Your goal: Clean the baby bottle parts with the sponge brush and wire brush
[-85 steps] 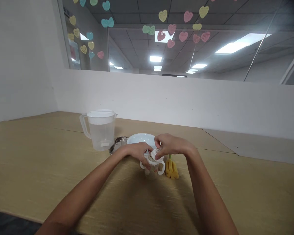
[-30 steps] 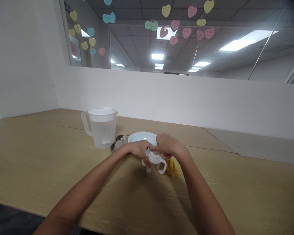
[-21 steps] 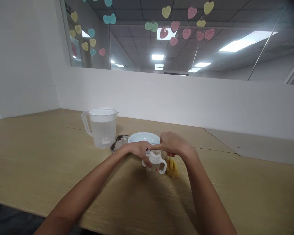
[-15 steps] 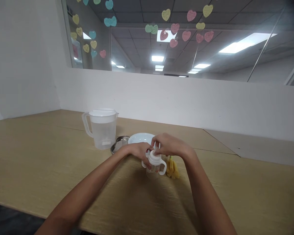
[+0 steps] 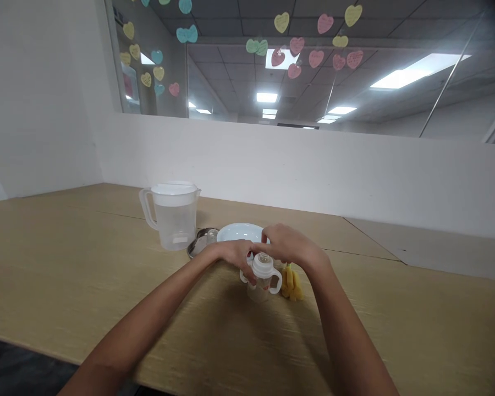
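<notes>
A clear baby bottle with a white collar and two white side handles stands upright on the table. My left hand is closed around its left side near the collar, the thumb across the front. Just above the clear nipple, my right hand has its fingers curled and its thumb reaching left toward the left hand. Whether its fingertips pinch the nipple's tip is hidden. Beside the bottle on the right lies a yellow banana-like bunch, partly under the right wrist.
A lidded clear pitcher stands at the left. Near it is a metal tray holding a small clear item. Behind my hands sits a pale blue-white bowl. A white wall rises beyond the table.
My right fingers have lifted slightly from the bottle's top, and more of the nipple shows. My left hand keeps its hold. The view has shifted slightly.
</notes>
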Demonstrator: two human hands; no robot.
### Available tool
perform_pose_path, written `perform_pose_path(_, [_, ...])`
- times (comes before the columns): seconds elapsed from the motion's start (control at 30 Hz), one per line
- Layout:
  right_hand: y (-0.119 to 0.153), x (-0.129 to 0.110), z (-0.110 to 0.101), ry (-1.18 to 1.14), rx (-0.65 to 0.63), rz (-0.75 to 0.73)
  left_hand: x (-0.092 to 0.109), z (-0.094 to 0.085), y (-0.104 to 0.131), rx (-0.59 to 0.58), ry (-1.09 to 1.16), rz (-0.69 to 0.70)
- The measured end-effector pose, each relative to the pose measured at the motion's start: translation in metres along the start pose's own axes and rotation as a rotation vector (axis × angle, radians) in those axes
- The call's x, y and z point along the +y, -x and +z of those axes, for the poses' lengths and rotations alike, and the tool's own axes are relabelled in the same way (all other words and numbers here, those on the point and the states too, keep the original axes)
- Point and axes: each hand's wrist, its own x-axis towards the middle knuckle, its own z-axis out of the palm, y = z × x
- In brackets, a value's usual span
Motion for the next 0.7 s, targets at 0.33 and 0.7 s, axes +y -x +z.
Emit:
perform_pose_path(0.33, [-0.017, -0.015, 0.018, 0.091, -0.023, 0.043, 0.000, 0.001, 0.001, 0.008, 0.068, -0.025])
perform_pose_path(0.7, [-0.005, 0.002, 0.005, -0.044, -0.105, 0.040, 0.010, -0.001, 0.003, 0.007, -0.081, -0.132])
